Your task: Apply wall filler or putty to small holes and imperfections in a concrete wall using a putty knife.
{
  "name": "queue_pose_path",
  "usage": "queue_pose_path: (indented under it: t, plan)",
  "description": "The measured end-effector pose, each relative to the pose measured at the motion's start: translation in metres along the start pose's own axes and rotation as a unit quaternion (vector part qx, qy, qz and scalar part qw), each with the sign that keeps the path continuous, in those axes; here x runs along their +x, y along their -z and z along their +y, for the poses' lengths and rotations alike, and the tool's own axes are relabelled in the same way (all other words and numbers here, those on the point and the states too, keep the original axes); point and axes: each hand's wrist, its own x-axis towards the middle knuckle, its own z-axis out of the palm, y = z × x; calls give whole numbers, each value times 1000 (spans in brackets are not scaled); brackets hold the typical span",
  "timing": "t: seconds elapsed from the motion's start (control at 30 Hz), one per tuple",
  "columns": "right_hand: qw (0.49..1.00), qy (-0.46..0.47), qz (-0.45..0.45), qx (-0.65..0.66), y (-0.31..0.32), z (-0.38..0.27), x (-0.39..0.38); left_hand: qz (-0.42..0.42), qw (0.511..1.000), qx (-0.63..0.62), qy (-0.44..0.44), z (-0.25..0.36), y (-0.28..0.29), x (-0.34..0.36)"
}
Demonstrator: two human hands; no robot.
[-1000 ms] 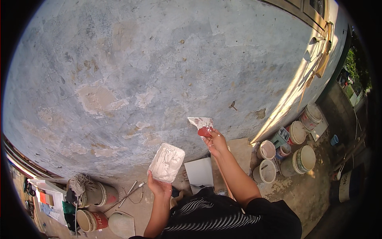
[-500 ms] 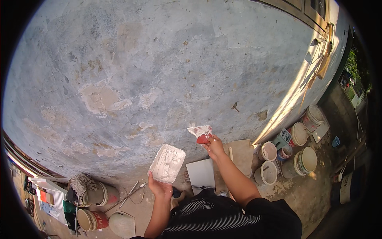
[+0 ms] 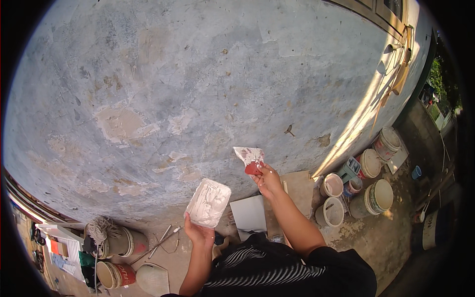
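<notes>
My left hand (image 3: 200, 233) holds up a shallow rectangular tray (image 3: 228, 194) from its near edge. White putty (image 3: 209, 202) is smeared across the inside of that tray. In my right hand (image 3: 267, 182) is a red putty scraper (image 3: 254, 168), its broad blade coated with white putty and pointing up and left. The scraper is to the right of the tray and apart from it. Before me rises a worn blue-grey wall (image 3: 208, 99) with beige patches, the largest being a filled patch (image 3: 118, 124) at the left. Whether the blade touches the wall I cannot tell.
Several buckets (image 3: 379, 197) stand on the floor at the right. More buckets, including a red one (image 3: 116, 275), and a mop head (image 3: 103, 228) are at the lower left. A white board (image 3: 249, 214) lies by the wall's foot. Sticks (image 3: 161, 242) rest on the floor.
My right hand and the scraper have risen slightly, and the blade has tilted a little. My left hand and the tray stay nearly in place. The view has shifted slightly.
</notes>
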Motion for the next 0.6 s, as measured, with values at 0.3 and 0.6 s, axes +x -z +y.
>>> queue_pose_path:
  t: [0.3, 0.6]
  plan:
    - [997, -29, 72, -29, 30, 26, 28, 0, 1000, 3, 1, 1, -5, 2]
    - [1000, 7, 26, -8, 8, -21, 20, -3, 1000, 4, 4, 0, 0, 6]
